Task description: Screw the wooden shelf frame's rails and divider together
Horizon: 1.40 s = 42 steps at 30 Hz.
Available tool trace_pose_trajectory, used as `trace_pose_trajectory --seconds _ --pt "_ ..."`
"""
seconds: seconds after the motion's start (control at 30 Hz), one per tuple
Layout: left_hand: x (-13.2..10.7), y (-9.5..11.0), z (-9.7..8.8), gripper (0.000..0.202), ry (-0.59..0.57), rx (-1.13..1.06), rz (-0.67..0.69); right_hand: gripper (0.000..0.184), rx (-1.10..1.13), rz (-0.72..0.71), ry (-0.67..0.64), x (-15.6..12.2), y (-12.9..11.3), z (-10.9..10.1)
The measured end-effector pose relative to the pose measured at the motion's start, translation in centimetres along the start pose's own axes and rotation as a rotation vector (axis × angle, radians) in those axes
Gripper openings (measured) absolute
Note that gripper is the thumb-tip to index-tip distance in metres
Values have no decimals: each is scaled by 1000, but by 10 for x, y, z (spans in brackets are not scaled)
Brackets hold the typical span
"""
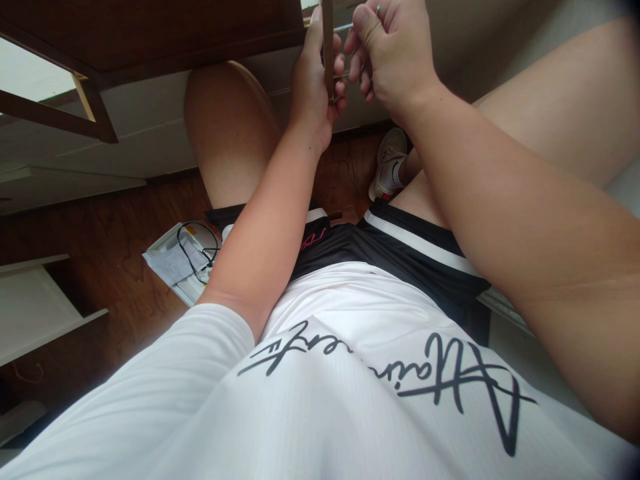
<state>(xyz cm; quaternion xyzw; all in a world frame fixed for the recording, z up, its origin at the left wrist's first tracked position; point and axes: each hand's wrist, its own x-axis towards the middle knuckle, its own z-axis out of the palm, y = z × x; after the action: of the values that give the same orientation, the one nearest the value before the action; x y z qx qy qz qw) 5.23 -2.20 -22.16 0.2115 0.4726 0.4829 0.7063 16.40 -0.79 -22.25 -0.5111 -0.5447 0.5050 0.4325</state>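
Note:
At the top of the view, my left hand (313,80) is closed around a thin, flat brown piece (327,50), seen edge-on and upright, its upper end cut off by the frame. Just to its right, my right hand (393,50) pinches a slim, pale stick-like tool (343,28) between thumb and forefinger. A small green end of it shows above the thumb. The stick points left towards the brown piece; whether its tip touches is hidden. The other fingers of my right hand are loosely curled near my left fingertips.
A dark wooden panel (165,33) and a brown frame (60,113) are at upper left. On the wooden floor (125,287) a white box (185,260) holds papers and a black cord (183,250). Below my hands are my bare legs and a shoe (387,160).

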Motion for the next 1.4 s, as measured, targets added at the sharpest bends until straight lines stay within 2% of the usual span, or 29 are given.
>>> trace_pose_trajectory --seconds 0.23,0.37,0.5,0.63,0.77,0.9,1.03,1.23,1.4 --pt "-1 1 1 39 22 22 5 32 80 4 -37 -1 -1 -2" --pt "2 -1 -1 49 21 23 0 45 72 68 -51 -1 -5 1" --pt "4 -2 -3 52 8 35 13 53 22 124 0 -5 -11 5" --pt "5 -3 -4 48 13 25 0 51 113 157 -38 -9 -14 7" --pt "6 -6 -4 46 -4 -14 -14 47 188 275 -125 -9 -13 8" --pt "5 -7 -4 45 -20 5 9 41 206 325 -124 -5 -12 7" --pt "1 -3 -2 43 -30 19 36 27 78 179 -126 -2 -13 1" --pt "0 -1 0 43 31 -4 -18 26 -260 -17 -161 -4 -13 -13" --pt "1 0 -1 42 39 22 -23 24 -321 -170 -153 -5 -8 -14"
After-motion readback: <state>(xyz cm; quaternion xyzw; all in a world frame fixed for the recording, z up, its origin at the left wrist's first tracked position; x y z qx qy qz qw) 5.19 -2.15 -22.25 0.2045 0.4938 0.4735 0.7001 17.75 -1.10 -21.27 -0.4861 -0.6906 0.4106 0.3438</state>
